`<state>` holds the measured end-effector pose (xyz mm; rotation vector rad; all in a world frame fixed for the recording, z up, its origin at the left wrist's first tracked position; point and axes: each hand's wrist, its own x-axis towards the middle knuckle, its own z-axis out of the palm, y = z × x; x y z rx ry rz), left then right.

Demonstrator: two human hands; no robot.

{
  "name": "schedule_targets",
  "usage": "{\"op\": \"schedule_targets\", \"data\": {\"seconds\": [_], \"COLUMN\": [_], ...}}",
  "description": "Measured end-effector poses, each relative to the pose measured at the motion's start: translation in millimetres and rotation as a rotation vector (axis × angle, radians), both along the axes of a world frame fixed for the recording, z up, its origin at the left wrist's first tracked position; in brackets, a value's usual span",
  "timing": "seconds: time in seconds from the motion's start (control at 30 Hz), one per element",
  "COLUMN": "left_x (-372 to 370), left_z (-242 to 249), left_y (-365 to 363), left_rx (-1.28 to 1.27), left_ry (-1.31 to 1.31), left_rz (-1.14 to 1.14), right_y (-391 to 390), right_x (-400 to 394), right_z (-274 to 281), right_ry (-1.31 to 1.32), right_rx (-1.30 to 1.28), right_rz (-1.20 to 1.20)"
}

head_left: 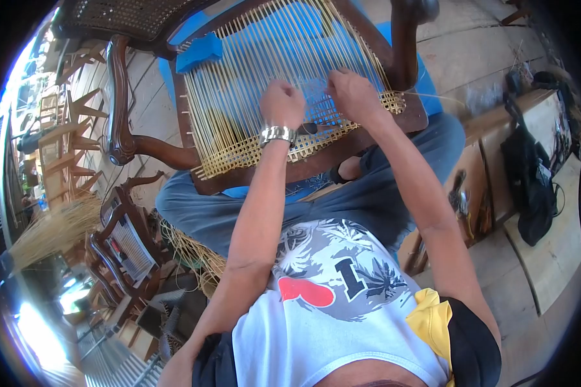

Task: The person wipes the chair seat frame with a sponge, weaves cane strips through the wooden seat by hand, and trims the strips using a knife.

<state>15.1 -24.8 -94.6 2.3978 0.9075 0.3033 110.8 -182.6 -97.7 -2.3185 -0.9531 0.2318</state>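
Left hand (283, 103) loosely fisted, right hand (355, 95) half-curled, both over pale-yellow cane strands (239, 90), hold unclear; blue rectangular block (200, 53) toward dark-brown wooden seat frame's (414, 117) far-left corner.

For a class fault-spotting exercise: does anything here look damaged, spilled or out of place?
Nothing looks damaged or spilled. Slightly odd: a blue block rests on the cane strands near the far-left corner of the chair seat, not woven in.
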Motion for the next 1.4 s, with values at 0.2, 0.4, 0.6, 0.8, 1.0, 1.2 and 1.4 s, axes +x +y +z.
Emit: {"op": "schedule_targets", "data": {"seconds": [0.2, 0.4, 0.6, 0.8, 1.0, 1.2, 1.4], "left_x": [2.9, 11.7, 17.8, 10.2, 9.2, 18.8, 5.6], "left_z": [14.3, -9.0, 2.9, -5.2, -0.1, 9.9, 15.9], "left_y": [-0.7, -4.8, -4.2, -18.8, -19.6, -19.0, -13.9], "left_rx": [-0.519, 0.071, 0.031, 0.117, 0.085, 0.026, -0.182], "left_ry": [-0.074, 0.095, 0.268, 0.058, 0.152, 0.318, 0.143], "left_rz": [0.127, -0.123, -0.172, -0.015, -0.129, -0.122, -0.093], "right_y": [-4.6, -8.0, -7.8, -6.8, -8.8, -26.1, -36.3], "right_x": [3.8, 7.3, 10.9, 12.5, 17.6, 12.9, 3.0], "right_z": [5.9, 3.4, 2.6, 2.0, -4.4, 17.8, 37.7], "right_ry": [0.050, 0.036, 0.063, 0.096, 0.141, 0.603, 1.257], "right_rx": [-0.015, -0.014, -0.053, -0.026, 0.006, 0.232, 0.716], "right_rz": [-0.001, 0.042, 0.046, 0.025, 0.063, -0.034, -0.104]}}
